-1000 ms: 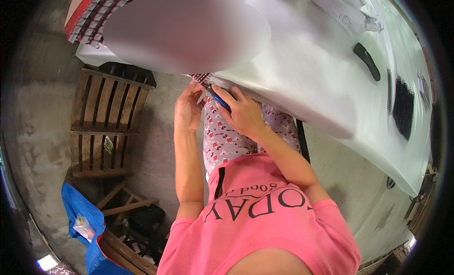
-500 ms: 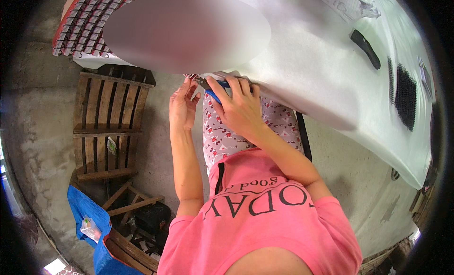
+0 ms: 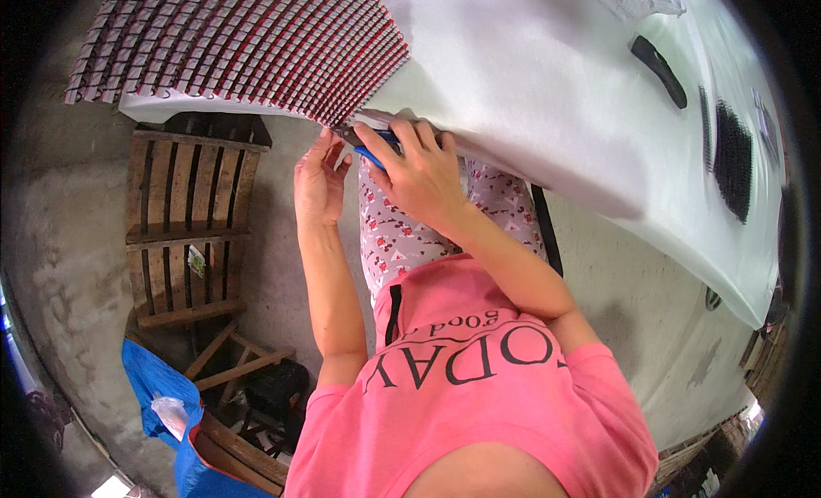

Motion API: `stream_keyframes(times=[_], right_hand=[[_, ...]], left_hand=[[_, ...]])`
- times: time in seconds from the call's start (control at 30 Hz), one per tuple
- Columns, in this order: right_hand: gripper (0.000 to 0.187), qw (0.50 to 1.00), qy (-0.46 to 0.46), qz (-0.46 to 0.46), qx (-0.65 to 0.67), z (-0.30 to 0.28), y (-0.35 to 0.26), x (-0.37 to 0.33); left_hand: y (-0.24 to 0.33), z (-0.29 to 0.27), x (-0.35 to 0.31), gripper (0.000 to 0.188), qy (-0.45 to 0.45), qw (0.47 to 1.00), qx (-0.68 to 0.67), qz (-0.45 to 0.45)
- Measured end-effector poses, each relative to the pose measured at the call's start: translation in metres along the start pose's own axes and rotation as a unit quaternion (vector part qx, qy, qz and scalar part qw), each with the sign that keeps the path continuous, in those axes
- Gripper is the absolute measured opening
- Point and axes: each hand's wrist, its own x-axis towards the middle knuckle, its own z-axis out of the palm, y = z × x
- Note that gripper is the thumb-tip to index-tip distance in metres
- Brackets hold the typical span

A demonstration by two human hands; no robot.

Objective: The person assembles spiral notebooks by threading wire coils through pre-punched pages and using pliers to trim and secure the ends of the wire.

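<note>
A sheet of small pale pieces linked in rows by dark and red strands (image 3: 248, 49) lies over the far left of the white-covered table, its near corner coming to my fingertips. My left hand (image 3: 320, 186) pinches that corner between thumb and fingers, the other fingers loosely curled. My right hand (image 3: 421, 174) is wrapped round blue-handled pliers (image 3: 369, 155). Their dark jaws point left and meet the sheet's corner beside my left fingertips. Whether the jaws are closed on a link is too small to tell.
The white-covered table (image 3: 530, 96) spans the far side. On it are a black curved object (image 3: 660, 72) and a black mesh piece (image 3: 733, 162) at right. A wooden slatted pallet (image 3: 190, 233) stands at left, near a blue sheet (image 3: 158, 374) and a dark bag (image 3: 275, 391).
Both hands, with the pliers, appear slightly farther left and up in the picture. The grip looks the same. The linked sheet, largely blurred over before, now shows plainly.
</note>
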Motion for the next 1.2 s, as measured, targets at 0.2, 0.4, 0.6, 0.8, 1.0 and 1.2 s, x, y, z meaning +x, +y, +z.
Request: stream_keyframes(times=[0.2, 0.4, 0.6, 0.8, 1.0, 1.2], right_hand=[[0.032, 0.963, -0.043, 0.103, 0.244, 0.017, -0.005, -0.007], [0.033, 0.884, -0.094, 0.195, 0.415, 0.020, -0.006, -0.010], [0.046, 0.994, -0.011, 0.054, 0.097, -0.006, -0.007, -0.004], [0.049, 0.999, 0.013, 0.017, 0.045, -0.001, -0.004, 0.000], [0.050, 1.000, 0.015, 0.004, 0.012, 0.000, -0.003, 0.002], [0.050, 1.000, 0.013, -0.007, -0.001, 0.002, 0.000, 0.002]], left_hand=[[-0.001, 0.002, -0.002, 0.019, 0.001, 1.000, 0.014, 0.022], [0.003, 0.008, -0.004, 0.019, 0.008, 1.000, 0.019, 0.013], [0.002, 0.004, -0.003, 0.020, -0.013, 1.000, 0.009, 0.016], [0.002, 0.001, 0.000, 0.022, -0.013, 1.000, 0.007, 0.008], [0.003, 0.003, -0.001, 0.021, -0.010, 1.000, 0.009, 0.005], [0.002, 0.001, 0.000, 0.019, -0.007, 1.000, 0.013, 0.007]])
